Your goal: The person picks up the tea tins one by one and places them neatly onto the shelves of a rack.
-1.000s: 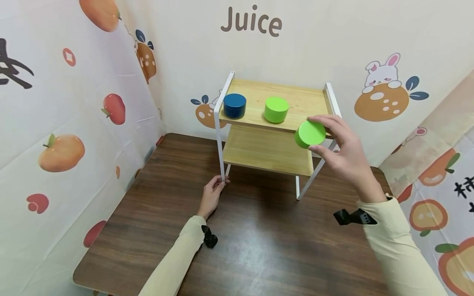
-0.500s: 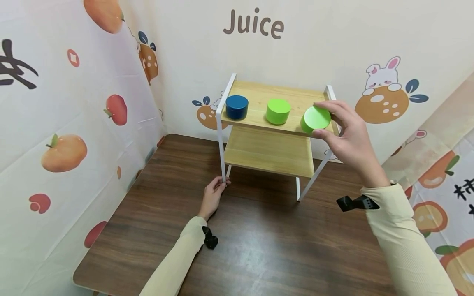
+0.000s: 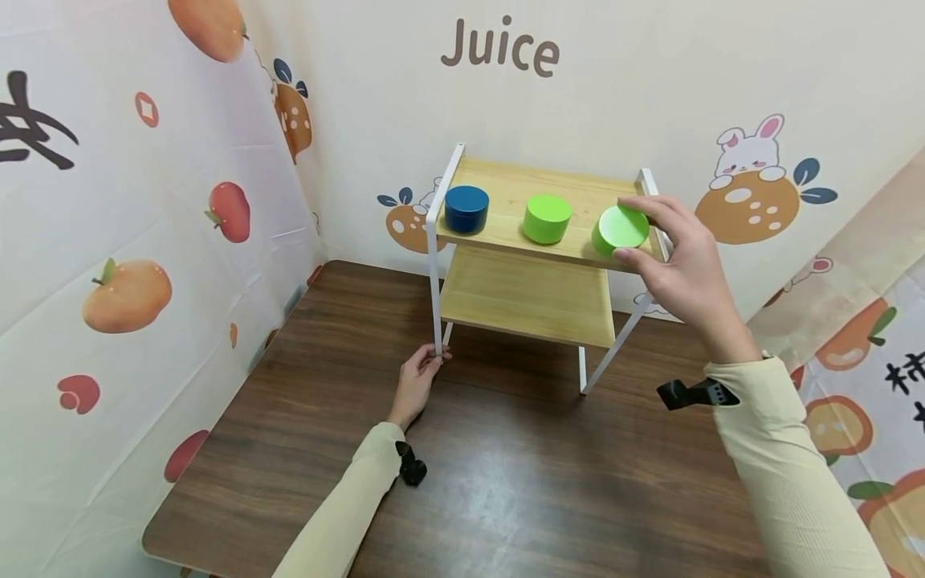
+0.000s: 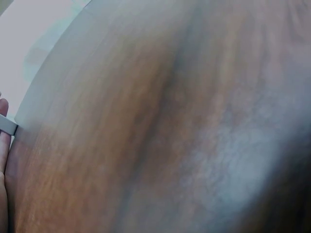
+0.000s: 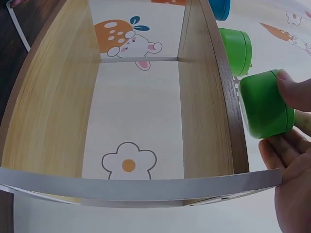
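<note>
My right hand (image 3: 682, 265) pinches a round green tin (image 3: 623, 228) between thumb and fingers at the right end of the rack's top shelf (image 3: 571, 185). In the right wrist view this green tin (image 5: 265, 104) leans a little; whether its base touches the wood I cannot tell. A second green tin (image 3: 547, 220) stands mid-shelf near the front edge, and a dark blue tin (image 3: 466, 210) stands at the left end. Low down, my left hand (image 3: 415, 384) holds the foot of the rack's white left front leg (image 3: 436, 305). Only some fingers (image 4: 4, 141) show in the left wrist view.
The two-tier wooden rack has a lower shelf (image 3: 527, 293) and a white right leg (image 3: 614, 353). It stands on a dark brown table (image 3: 506, 482) near the back wall. Fruit-printed cloth (image 3: 144, 201) hangs at the left, behind and right.
My right hand has moved up, right and inward, bringing the green tin from in front of the rack to the top shelf's right end. My left hand keeps its hold on the leg.
</note>
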### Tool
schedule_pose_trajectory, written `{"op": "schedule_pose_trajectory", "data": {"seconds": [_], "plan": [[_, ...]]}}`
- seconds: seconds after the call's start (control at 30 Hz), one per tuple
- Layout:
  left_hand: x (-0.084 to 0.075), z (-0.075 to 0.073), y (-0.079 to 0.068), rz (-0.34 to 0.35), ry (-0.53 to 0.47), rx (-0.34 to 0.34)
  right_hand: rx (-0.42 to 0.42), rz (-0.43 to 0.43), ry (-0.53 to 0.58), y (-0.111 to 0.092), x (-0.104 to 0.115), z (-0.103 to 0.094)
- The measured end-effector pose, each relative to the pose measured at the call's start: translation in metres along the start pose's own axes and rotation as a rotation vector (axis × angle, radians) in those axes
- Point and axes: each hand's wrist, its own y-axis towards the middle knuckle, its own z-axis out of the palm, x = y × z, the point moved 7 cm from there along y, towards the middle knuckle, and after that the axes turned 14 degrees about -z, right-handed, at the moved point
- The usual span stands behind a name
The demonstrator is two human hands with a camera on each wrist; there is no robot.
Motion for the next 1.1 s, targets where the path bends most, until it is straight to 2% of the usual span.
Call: {"op": "schedule_pose_trajectory", "data": {"seconds": [0.47,1.1], "plan": [[0.0013,-0.0004,0.0012,0.008,-0.015,0.01,0.048,0.002,-0.076,-0.0001,-0.0009,0.0023],[0.0011,-0.0018,0.0006,0.002,0.0,0.005,0.158,0.092,-0.106,0.0053,-0.003,0.0068]]}}
